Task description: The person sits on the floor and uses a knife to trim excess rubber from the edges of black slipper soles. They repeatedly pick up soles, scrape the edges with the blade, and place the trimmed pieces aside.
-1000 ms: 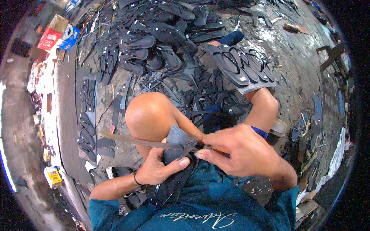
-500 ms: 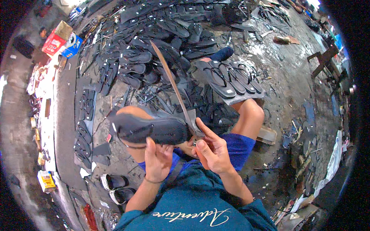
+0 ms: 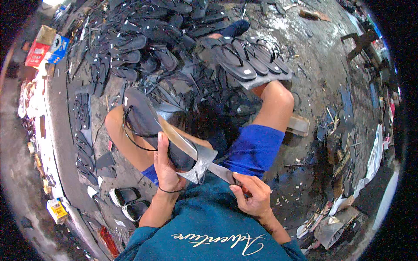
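My left hand (image 3: 166, 170) is closed around a black flip-flop (image 3: 141, 114), held tilted over my lap with its thin black strap looping out to the left. Fingers of my right hand (image 3: 254, 194) wrap the handle of a long knife (image 3: 223, 172). Its blade slants up and left against the flip-flop's right edge; part of it is hidden by a grey flap of sheet material (image 3: 201, 166) at the sole's near end. Whether that flap is still joined to the sole, I cannot tell.
Several flip-flops (image 3: 248, 61) lie side by side on a grey sheet over my right knee. A pile of black flip-flops (image 3: 152, 30) covers the floor ahead. Slip-on shoes (image 3: 126, 198) and a yellow-and-white box (image 3: 56, 210) sit at left; a wooden block (image 3: 298, 125) is beside my right leg.
My left hand has turned the flip-flop so its strap shows and its far end points up. The right hand has moved down and right, bringing the blade along the sole's edge.
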Action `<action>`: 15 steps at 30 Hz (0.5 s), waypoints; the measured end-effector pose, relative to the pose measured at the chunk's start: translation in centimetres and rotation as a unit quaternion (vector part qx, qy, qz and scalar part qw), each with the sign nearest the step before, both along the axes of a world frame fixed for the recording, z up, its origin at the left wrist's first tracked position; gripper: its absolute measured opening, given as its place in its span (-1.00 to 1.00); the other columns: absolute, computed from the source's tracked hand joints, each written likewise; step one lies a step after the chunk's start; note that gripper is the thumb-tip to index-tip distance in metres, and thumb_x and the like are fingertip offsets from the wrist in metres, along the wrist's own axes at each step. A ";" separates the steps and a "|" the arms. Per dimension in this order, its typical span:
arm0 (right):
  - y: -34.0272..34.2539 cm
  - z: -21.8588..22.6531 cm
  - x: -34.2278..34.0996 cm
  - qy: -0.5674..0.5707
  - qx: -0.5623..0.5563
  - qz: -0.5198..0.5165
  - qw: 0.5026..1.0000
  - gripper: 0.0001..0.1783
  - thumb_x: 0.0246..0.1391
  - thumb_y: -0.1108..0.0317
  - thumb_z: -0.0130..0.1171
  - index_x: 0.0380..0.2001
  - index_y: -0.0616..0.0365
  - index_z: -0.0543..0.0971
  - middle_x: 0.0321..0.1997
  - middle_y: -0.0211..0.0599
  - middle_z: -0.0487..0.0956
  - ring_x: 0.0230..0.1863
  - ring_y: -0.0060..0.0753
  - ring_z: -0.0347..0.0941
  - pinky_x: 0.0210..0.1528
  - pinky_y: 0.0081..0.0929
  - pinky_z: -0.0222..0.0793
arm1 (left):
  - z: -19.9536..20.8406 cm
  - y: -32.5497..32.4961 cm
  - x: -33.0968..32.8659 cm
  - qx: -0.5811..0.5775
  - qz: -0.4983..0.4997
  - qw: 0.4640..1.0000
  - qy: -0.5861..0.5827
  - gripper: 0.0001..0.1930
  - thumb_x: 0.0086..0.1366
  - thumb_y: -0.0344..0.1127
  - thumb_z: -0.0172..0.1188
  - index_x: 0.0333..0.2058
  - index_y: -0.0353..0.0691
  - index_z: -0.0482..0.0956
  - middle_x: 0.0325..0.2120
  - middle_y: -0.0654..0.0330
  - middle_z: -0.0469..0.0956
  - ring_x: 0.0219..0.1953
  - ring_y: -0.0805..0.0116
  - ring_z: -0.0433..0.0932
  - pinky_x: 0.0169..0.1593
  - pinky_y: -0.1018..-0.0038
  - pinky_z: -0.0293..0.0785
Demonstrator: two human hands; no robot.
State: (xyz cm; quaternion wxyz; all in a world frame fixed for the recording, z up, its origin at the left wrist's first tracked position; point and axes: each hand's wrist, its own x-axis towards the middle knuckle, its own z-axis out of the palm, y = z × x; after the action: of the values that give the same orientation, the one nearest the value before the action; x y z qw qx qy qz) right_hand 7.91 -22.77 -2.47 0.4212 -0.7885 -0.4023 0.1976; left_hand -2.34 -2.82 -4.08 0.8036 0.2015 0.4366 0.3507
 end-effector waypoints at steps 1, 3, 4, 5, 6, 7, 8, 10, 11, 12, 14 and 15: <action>0.5 0.5 0.0 0.031 -0.016 0.007 0.999 -0.67 -0.03 0.31 0.35 -0.18 0.19 0.62 -0.35 -0.20 0.65 -0.50 -0.34 0.56 -0.42 -0.46 0.49 | -0.2 -0.4 -0.6 -0.002 -0.002 1.000 0.016 -0.62 0.39 -0.04 0.05 -0.10 -0.28 0.47 -0.27 0.20 0.59 -0.29 0.41 0.60 -0.21 0.45 0.57; 1.8 1.3 0.0 0.089 -0.047 0.023 0.995 -0.70 0.00 0.29 0.32 -0.18 0.16 0.62 -0.36 -0.21 0.65 -0.51 -0.36 0.55 -0.43 -0.47 0.49 | -2.1 -1.2 -2.2 0.030 0.021 0.989 0.144 -0.63 0.40 -0.08 0.03 -0.12 -0.34 0.47 -0.30 0.17 0.60 -0.34 0.40 0.60 -0.22 0.45 0.57; 2.4 1.3 -0.1 0.093 -0.049 0.044 0.994 -0.72 0.03 0.27 0.30 -0.19 0.14 0.63 -0.41 -0.24 0.63 -0.53 -0.36 0.54 -0.45 -0.46 0.48 | -2.5 -1.5 -3.0 0.049 0.018 0.985 0.165 -0.62 0.42 -0.10 0.00 -0.15 -0.37 0.50 -0.31 0.15 0.59 -0.35 0.39 0.60 -0.25 0.45 0.56; 2.9 1.3 -0.3 0.119 -0.057 0.048 0.990 -0.72 0.03 0.27 0.30 -0.19 0.14 0.62 -0.43 -0.23 0.63 -0.54 -0.35 0.54 -0.45 -0.45 0.48 | -2.7 -1.6 -3.6 0.061 -0.005 0.982 0.181 -0.59 0.42 -0.03 -0.05 -0.19 -0.32 0.51 -0.36 0.18 0.58 -0.38 0.39 0.58 -0.27 0.45 0.54; 3.4 1.2 -0.4 0.143 -0.065 0.054 0.986 -0.72 0.03 0.27 0.30 -0.19 0.14 0.62 -0.44 -0.23 0.62 -0.54 -0.34 0.54 -0.46 -0.44 0.48 | -2.7 -1.6 -4.0 0.074 -0.028 0.977 0.197 -0.56 0.43 0.04 -0.11 -0.22 -0.27 0.51 -0.41 0.20 0.57 -0.42 0.39 0.56 -0.30 0.46 0.51; 4.0 1.1 -0.6 0.167 -0.073 0.060 0.981 -0.72 0.03 0.27 0.30 -0.19 0.15 0.62 -0.46 -0.23 0.61 -0.54 -0.33 0.54 -0.47 -0.43 0.48 | -2.8 -1.6 -4.4 0.086 -0.051 0.972 0.212 -0.52 0.43 0.11 -0.16 -0.26 -0.22 0.52 -0.47 0.22 0.56 -0.46 0.39 0.54 -0.32 0.47 0.49; 4.7 0.7 -1.0 0.121 -0.042 0.072 0.989 -0.71 0.04 0.28 0.28 -0.17 0.15 0.60 -0.48 -0.22 0.59 -0.54 -0.31 0.53 -0.48 -0.40 0.47 | -3.8 -1.7 -4.9 0.060 -0.036 0.969 0.239 -0.52 0.44 0.12 -0.19 -0.29 -0.19 0.49 -0.50 0.23 0.54 -0.50 0.41 0.52 -0.36 0.48 0.49; 6.1 -0.2 -1.4 0.143 -0.016 0.076 0.987 -0.72 0.06 0.29 0.26 -0.16 0.15 0.59 -0.47 -0.20 0.59 -0.54 -0.29 0.53 -0.47 -0.39 0.48 | -5.0 -1.7 -5.1 0.064 0.012 0.974 0.216 -0.53 0.45 0.10 -0.20 -0.29 -0.19 0.48 -0.52 0.22 0.54 -0.51 0.39 0.52 -0.37 0.47 0.49; 6.8 -0.5 -1.5 0.154 -0.003 0.076 0.985 -0.72 0.07 0.29 0.25 -0.15 0.15 0.59 -0.46 -0.19 0.59 -0.54 -0.28 0.53 -0.47 -0.39 0.48 | -5.1 -1.7 -5.2 0.067 0.033 0.976 0.204 -0.54 0.45 0.09 -0.20 -0.29 -0.19 0.47 -0.53 0.22 0.54 -0.52 0.39 0.52 -0.37 0.46 0.50; 7.6 -0.7 -1.6 0.165 0.007 0.074 0.983 -0.73 0.09 0.31 0.23 -0.14 0.16 0.58 -0.43 -0.15 0.60 -0.52 -0.24 0.54 -0.45 -0.39 0.48 | -4.4 -1.2 -6.1 0.086 -0.070 0.975 0.193 -0.55 0.45 0.07 -0.18 -0.17 -0.22 0.47 -0.40 0.18 0.55 -0.36 0.38 0.55 -0.23 0.45 0.51; 8.9 -1.4 -1.5 0.164 0.040 0.038 0.985 -0.73 0.12 0.31 0.21 -0.12 0.16 0.57 -0.43 -0.15 0.59 -0.53 -0.31 0.53 -0.45 -0.42 0.47 | -3.5 -0.9 -5.3 0.137 -0.055 0.964 0.222 -0.53 0.44 0.08 -0.15 -0.06 -0.24 0.44 -0.25 0.14 0.53 -0.19 0.35 0.51 -0.08 0.41 0.46; 9.4 -1.6 -0.9 0.158 0.058 0.020 0.985 -0.72 0.13 0.31 0.20 -0.11 0.17 0.56 -0.42 -0.15 0.59 -0.54 -0.34 0.52 -0.46 -0.43 0.47 | -3.1 -0.3 -4.4 0.165 -0.048 0.958 0.231 -0.51 0.43 0.08 -0.13 0.00 -0.25 0.42 -0.18 0.12 0.52 -0.11 0.34 0.50 -0.01 0.40 0.44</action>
State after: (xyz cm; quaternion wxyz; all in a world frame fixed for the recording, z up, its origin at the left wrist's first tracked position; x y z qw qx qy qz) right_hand 7.00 -13.35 -4.10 0.5209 -0.7133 -0.3568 0.3043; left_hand -6.70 -3.15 -7.21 0.6522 0.4274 0.5365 0.3227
